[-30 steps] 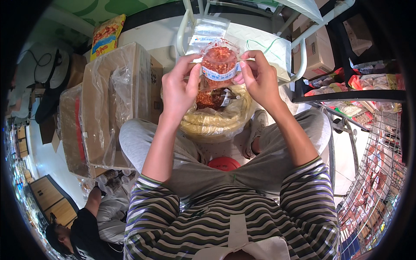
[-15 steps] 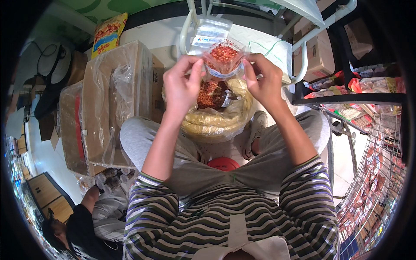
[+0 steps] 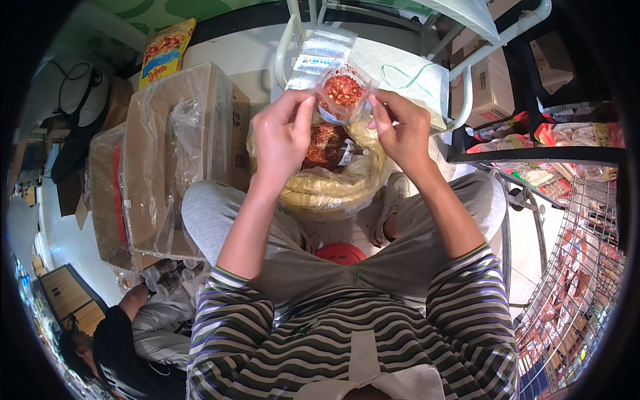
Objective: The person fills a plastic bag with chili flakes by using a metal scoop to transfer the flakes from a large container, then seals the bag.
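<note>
A small clear plastic bag of red chili flakes [image 3: 343, 92] hangs between my two hands, its mouth spread apart. My left hand [image 3: 285, 130] pinches the bag's left edge between thumb and fingers. On the opposite edge, my right hand [image 3: 402, 125] has a similar pinch. Below the bag stands a large sack with a rolled yellow plastic rim [image 3: 317, 193], holding more chili flakes [image 3: 325, 148]. A scoop or handle with a pale part [image 3: 348, 155] sticks out of the flakes, mostly hidden.
A white metal step stand [image 3: 413, 83] ahead bears a stack of flat clear bags [image 3: 323, 50]. Cardboard boxes [image 3: 167, 153] wrapped in plastic stand at left, with a yellow packet [image 3: 167, 53] behind. A wire cart [image 3: 567, 287] is at right. Another person [image 3: 133, 340] crouches at lower left.
The bag has tilted so its mouth and the flakes inside show more to me. Both hands have come slightly lower and keep their hold on its edges.
</note>
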`<state>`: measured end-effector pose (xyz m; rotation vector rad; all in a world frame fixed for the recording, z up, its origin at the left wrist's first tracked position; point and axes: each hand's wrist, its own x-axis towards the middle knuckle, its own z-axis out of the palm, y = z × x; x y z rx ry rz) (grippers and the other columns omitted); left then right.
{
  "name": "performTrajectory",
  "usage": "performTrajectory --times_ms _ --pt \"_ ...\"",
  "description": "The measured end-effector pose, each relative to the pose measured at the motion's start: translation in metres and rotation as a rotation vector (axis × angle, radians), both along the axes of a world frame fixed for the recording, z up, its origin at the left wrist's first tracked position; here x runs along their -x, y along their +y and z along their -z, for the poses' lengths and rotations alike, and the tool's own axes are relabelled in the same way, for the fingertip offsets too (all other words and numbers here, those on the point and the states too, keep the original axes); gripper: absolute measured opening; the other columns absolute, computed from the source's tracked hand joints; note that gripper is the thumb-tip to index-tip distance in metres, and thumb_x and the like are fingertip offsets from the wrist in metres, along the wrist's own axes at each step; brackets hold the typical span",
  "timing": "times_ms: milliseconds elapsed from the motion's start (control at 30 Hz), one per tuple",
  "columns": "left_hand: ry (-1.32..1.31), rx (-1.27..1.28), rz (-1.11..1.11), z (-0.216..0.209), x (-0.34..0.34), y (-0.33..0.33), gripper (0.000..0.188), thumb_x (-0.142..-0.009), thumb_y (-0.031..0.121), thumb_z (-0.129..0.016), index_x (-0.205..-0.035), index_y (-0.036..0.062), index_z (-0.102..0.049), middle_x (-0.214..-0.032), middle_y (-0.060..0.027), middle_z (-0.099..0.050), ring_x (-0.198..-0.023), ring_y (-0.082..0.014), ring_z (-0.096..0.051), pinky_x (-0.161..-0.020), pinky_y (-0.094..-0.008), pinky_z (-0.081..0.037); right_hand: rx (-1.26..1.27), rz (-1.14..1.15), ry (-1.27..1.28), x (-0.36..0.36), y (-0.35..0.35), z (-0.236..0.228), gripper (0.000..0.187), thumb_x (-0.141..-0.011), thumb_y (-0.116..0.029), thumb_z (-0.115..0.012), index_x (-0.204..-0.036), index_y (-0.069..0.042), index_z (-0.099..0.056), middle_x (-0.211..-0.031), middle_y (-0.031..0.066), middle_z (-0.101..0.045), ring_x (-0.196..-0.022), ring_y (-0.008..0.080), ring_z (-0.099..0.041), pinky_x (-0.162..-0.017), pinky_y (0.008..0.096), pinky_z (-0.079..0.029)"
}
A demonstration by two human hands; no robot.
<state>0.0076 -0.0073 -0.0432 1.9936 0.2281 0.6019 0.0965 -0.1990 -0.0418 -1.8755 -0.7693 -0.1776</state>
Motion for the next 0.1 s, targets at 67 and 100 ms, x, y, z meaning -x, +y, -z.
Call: performTrajectory --times_ms 67,100 --pt "-0.024 0.038 -0.006 -0.0001 0.0000 0.0047 0.013 -0.097 0.005 -0.064 -0.105 -0.0031 -0.070 -0.088 -0.0071 -0.072 -0.081 -0.0090 -0.067 -0.077 -0.0261 -0.057 0.007 -0.003 -0.020 -0.0016 -0.0021 -0.0020 0.016 -0.095 -0.004 -0.064 -0.106 0.006 -0.070 -0.075 0.0107 -0.070 -0.062 0.0136 -0.069 -0.056 0.0245 -0.053" --pt "-0.053 0.079 -0.007 0.0006 -0.0023 0.0081 0.013 -0.097 0.005 -0.065 -0.106 -0.0024 -0.070 -0.087 -0.0074 -0.072 -0.080 -0.0086 -0.067 -0.076 -0.0251 -0.057 0.017 -0.001 -0.044 -0.0049 -0.0046 -0.0046 0.017 -0.095 -0.004 -0.064 -0.107 0.006 -0.070 -0.075 0.0104 -0.070 -0.063 0.0143 -0.070 -0.057 0.0246 -0.054"
